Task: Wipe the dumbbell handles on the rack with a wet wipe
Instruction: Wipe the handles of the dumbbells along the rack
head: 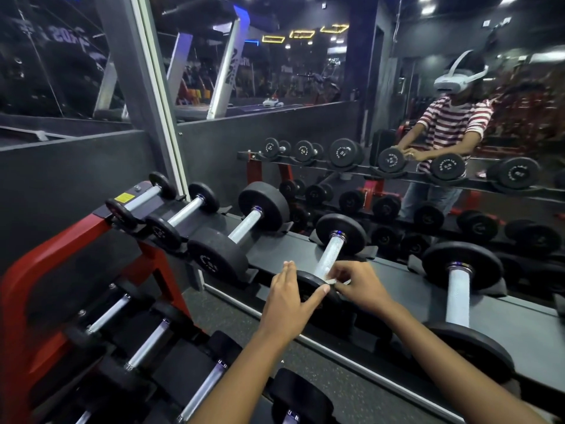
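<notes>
While the left hand [289, 296] lies flat with straight fingers on the near weight plate [308, 286] of a dumbbell on the rack [275, 252], the right hand [359, 286], at 3 o'clock of it, pinches a white wet wipe [331, 280] against the near end of that dumbbell's handle [330, 255]. At 3 o'clock stands another dumbbell [458, 292]; a mirror [428, 117] rises at 12 o'clock.
</notes>
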The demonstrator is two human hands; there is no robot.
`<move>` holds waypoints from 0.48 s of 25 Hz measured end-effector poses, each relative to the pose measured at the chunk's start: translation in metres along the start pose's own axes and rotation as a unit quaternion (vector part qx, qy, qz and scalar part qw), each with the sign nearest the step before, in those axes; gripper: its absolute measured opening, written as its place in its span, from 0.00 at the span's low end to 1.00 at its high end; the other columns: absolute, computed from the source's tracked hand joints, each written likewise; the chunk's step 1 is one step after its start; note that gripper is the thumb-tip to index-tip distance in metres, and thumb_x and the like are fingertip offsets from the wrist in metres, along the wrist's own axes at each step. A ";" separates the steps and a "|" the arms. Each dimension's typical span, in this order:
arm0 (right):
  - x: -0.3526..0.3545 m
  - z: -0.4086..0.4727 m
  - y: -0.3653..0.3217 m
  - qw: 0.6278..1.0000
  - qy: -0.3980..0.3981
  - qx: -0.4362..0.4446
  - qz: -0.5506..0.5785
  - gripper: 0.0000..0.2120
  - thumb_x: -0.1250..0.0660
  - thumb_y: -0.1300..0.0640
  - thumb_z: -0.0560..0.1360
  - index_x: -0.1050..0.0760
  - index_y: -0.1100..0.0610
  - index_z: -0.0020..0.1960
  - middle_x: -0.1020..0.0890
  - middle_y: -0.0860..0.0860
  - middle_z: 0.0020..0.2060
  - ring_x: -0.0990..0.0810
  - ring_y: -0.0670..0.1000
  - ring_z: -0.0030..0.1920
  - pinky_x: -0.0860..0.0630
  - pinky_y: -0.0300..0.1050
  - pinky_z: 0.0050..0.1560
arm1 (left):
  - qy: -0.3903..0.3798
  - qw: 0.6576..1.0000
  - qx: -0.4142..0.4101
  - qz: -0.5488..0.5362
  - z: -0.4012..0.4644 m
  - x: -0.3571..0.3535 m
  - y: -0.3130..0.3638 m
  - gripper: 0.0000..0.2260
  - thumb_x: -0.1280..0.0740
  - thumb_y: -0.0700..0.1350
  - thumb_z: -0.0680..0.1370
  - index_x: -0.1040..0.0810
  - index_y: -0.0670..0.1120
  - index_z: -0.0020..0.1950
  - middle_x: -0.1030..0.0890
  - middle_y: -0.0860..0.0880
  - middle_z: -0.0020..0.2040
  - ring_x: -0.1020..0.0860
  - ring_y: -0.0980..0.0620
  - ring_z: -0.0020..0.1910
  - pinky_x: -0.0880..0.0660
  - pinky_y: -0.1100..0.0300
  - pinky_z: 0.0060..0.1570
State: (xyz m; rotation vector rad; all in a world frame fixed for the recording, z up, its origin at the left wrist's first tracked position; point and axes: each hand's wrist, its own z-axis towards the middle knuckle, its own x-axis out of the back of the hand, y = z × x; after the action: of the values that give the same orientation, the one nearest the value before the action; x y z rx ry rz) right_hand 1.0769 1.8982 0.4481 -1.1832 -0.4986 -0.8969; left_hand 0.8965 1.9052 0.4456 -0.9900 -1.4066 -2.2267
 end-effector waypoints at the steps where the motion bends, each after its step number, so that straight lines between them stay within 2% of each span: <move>1: -0.002 0.004 0.002 0.999 0.032 -0.019 0.007 0.03 0.30 0.62 0.68 0.22 0.56 0.37 0.20 0.48 0.30 0.24 0.46 0.33 0.27 0.44 0.36 | 0.000 1.000 -0.001 -0.002 0.000 0.001 0.000 0.42 0.40 0.66 0.74 0.49 0.43 0.77 0.45 0.46 0.77 0.48 0.51 0.76 0.47 0.59 0.72; 4: -0.002 0.024 0.009 0.988 0.109 -0.103 0.024 0.02 0.31 0.62 0.70 0.23 0.57 0.39 0.23 0.47 0.29 0.24 0.49 0.34 0.30 0.43 0.37 | 0.000 1.000 -0.006 -0.003 -0.001 0.001 0.000 0.42 0.40 0.66 0.74 0.49 0.42 0.77 0.45 0.45 0.77 0.48 0.51 0.76 0.47 0.59 0.72; 8: 0.002 0.052 0.014 0.968 0.152 -0.198 0.019 0.06 0.33 0.60 0.72 0.26 0.51 0.39 0.18 0.52 0.38 0.21 0.54 0.41 0.25 0.45 0.39 | -0.003 1.000 -0.007 -0.001 0.001 0.001 0.000 0.42 0.41 0.67 0.73 0.50 0.42 0.77 0.45 0.46 0.77 0.48 0.51 0.76 0.47 0.59 0.72; 12: 0.004 0.045 0.012 0.960 0.163 -0.219 0.055 0.05 0.33 0.61 0.72 0.26 0.52 0.40 0.19 0.50 0.38 0.21 0.53 0.42 0.23 0.47 0.42 | 0.002 1.000 -0.017 -0.007 0.001 -0.002 0.001 0.42 0.41 0.67 0.73 0.49 0.43 0.77 0.45 0.46 0.77 0.48 0.51 0.76 0.47 0.60 0.71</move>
State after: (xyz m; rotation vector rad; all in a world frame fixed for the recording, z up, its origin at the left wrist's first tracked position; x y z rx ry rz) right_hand 1.0945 1.9400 0.4589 -1.4100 0.0409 -1.1148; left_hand 0.8993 1.9056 0.4450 -0.9895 -1.3824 -2.2676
